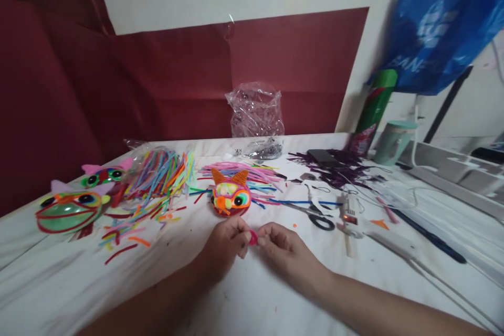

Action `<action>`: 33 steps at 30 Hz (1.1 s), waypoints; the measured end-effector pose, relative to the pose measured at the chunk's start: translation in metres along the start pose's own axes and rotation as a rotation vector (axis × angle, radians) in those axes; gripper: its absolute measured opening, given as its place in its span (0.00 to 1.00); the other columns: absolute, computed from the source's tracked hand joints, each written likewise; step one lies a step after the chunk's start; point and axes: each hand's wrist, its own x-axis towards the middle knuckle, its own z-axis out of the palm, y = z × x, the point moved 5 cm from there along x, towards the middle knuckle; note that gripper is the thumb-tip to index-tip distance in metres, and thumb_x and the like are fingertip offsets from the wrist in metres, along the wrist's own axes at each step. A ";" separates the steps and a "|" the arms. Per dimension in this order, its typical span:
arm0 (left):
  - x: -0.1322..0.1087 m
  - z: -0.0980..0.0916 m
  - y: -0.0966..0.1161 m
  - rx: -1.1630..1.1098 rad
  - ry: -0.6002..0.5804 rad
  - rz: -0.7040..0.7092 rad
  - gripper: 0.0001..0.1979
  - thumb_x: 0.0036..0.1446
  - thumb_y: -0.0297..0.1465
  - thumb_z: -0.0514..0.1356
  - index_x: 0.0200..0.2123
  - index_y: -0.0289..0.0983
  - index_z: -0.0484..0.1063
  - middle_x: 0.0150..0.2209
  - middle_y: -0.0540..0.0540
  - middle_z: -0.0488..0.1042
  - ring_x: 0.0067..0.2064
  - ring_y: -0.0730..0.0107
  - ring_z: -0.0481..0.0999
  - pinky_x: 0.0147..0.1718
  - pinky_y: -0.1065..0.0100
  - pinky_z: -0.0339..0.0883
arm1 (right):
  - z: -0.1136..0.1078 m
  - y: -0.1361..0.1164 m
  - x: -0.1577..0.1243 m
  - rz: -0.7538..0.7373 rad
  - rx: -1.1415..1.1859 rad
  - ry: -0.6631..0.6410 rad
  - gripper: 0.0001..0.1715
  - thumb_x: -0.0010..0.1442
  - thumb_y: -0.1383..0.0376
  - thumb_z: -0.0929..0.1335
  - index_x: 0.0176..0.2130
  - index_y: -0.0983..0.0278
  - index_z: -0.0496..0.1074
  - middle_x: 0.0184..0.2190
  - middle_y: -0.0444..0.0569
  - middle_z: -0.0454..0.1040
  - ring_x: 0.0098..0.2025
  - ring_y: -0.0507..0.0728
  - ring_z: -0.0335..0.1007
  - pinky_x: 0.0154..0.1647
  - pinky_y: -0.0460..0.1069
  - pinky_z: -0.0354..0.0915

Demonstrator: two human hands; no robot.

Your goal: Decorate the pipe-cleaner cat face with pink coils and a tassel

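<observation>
The white, marble-patterned bench (252,299) ran away from the camera to a wall where dark red paper sheets (177,73) were pinned below pale plaster. Near the front edge, the left hand (224,247) and the right hand (285,252) met just above the surface, and their fingers (243,232) were pinched together on a small pink curled piece of pipe cleaner (252,238), which sat between the two hands, clear of the bench top as far as could be told.

Just beyond the hands stood a small round orange owl-like figure with big coloured eyes and two pointed ears (230,195). To the left lay a loose heap of multicoloured pipe-cleaner strips (157,178), with cut scraps scattered in front of it, and two more big-eyed figures, one green with a red outline (69,210) and one with pink ears (104,174). To the right of the owl lay black-handled scissors (321,218) and a white glue gun (350,215), its cord trailing off along the bench. Farther back stood a crumpled clear plastic bag (255,110), a tangle of dark purple strips (342,168), a green spray can (374,110) and a pale teal cup (394,142). A blue plastic bag (441,26) hung at the upper right.
</observation>
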 end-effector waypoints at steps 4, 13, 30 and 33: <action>-0.009 0.007 0.009 0.166 -0.012 0.032 0.06 0.46 0.31 0.55 0.23 0.36 0.62 0.14 0.57 0.58 0.18 0.79 0.55 0.19 0.74 0.49 | 0.004 0.006 -0.003 0.047 0.029 -0.005 0.21 0.51 0.50 0.68 0.27 0.65 0.63 0.21 0.39 0.58 0.23 0.48 0.49 0.23 0.45 0.48; -0.013 0.011 0.012 0.243 -0.090 0.075 0.07 0.50 0.32 0.55 0.24 0.36 0.62 0.18 0.55 0.60 0.21 0.77 0.58 0.21 0.73 0.52 | 0.001 0.000 -0.002 -0.005 0.012 -0.014 0.10 0.52 0.61 0.66 0.25 0.64 0.62 0.20 0.40 0.62 0.24 0.49 0.53 0.25 0.45 0.50; -0.007 0.000 0.014 0.146 -0.033 0.073 0.07 0.48 0.32 0.57 0.23 0.35 0.63 0.17 0.56 0.60 0.20 0.79 0.55 0.20 0.73 0.48 | 0.001 0.002 0.000 0.004 -0.031 0.020 0.16 0.53 0.54 0.67 0.32 0.65 0.67 0.24 0.42 0.64 0.25 0.50 0.55 0.26 0.45 0.53; -0.001 -0.005 0.008 0.006 0.006 0.046 0.07 0.47 0.32 0.56 0.23 0.35 0.62 0.15 0.56 0.60 0.18 0.79 0.56 0.20 0.73 0.48 | -0.005 0.002 0.001 0.028 -0.032 0.092 0.20 0.50 0.50 0.68 0.27 0.64 0.64 0.21 0.41 0.62 0.24 0.49 0.53 0.24 0.45 0.51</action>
